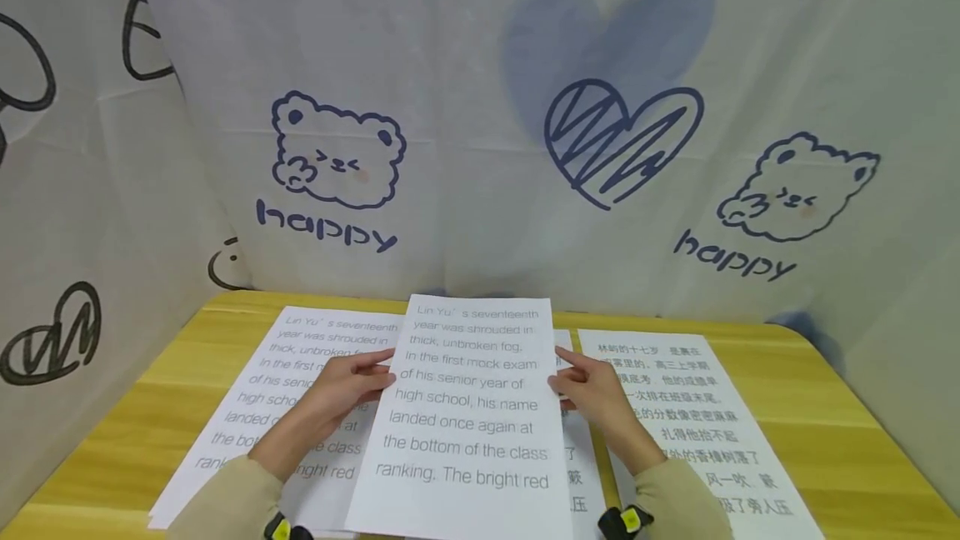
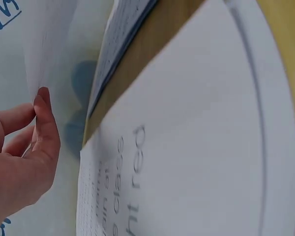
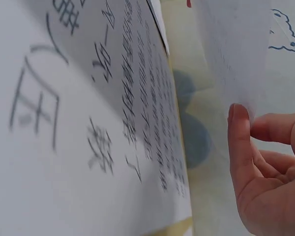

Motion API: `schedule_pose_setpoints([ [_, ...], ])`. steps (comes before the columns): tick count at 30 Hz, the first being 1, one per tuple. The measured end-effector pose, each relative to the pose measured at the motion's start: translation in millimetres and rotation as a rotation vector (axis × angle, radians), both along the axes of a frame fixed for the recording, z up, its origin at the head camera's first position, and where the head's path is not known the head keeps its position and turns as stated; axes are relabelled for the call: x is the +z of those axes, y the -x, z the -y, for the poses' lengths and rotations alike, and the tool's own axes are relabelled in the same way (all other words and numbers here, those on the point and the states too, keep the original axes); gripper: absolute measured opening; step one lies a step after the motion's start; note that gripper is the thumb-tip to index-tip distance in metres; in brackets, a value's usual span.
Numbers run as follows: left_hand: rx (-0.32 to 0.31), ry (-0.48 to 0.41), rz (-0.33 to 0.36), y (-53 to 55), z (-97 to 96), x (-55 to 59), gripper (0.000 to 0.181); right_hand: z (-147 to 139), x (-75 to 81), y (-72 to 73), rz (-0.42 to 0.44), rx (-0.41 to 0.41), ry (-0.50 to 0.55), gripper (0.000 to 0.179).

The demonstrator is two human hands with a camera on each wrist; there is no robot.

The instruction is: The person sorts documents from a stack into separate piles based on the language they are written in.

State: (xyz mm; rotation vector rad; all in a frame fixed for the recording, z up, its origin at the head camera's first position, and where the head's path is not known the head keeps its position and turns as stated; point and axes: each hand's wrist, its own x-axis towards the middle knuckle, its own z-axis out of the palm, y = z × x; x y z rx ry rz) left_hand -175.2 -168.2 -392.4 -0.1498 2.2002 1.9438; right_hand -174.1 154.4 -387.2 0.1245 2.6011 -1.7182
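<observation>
Between my two hands is a white printed sheet with large English text, raised above the other papers. My left hand pinches its left edge between thumb and fingers; the left wrist view shows those fingertips at the paper's edge. On the opposite edge, my right hand pinches it the same way, and its fingertips meet the paper in the right wrist view. Beneath my left forearm lies a stack of English pages. A page of Chinese text lies under my right forearm.
Another Chinese page lies partly hidden behind the raised sheet. All the papers rest on a yellow wood-grain table. A white cloth with bear and heart drawings hangs behind the table and along its sides.
</observation>
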Motion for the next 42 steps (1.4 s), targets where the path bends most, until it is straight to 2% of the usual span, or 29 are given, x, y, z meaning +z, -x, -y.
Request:
schedule_pose_setpoints([
  [6, 0.013, 0.042, 0.01, 1.5, 21.0, -3.6, 0.053, 24, -4.1, 5.1, 0.031, 0.016, 0.071, 0.052],
  [19, 0.004, 0.078, 0.017, 1.1, 56.8, -0.7, 0.058, 55, -7.1, 13.6, 0.051, 0.082, 0.122, 0.053],
  [25, 0.006, 0.107, 0.017, 1.1, 72.3, -1.5, 0.06, 70, -8.7, 21.8, 0.055, 0.093, 0.129, 0.052],
  [30, -0.017, 0.129, 0.031, 3.0, 86.7, -0.4, 0.062, 83, -11.3, 27.3, 0.077, 0.091, 0.137, 0.052],
  [35, -0.038, 0.141, 0.045, 3.5, 101.7, 1.0, 0.064, 97, -15.2, 27.6, 0.074, 0.097, 0.134, 0.052],
  [42, 0.002, 0.127, 0.09, 2.5, 119.0, 0.4, 0.064, 119, -21.7, 22.5, 0.035, 0.136, 0.191, 0.052],
])
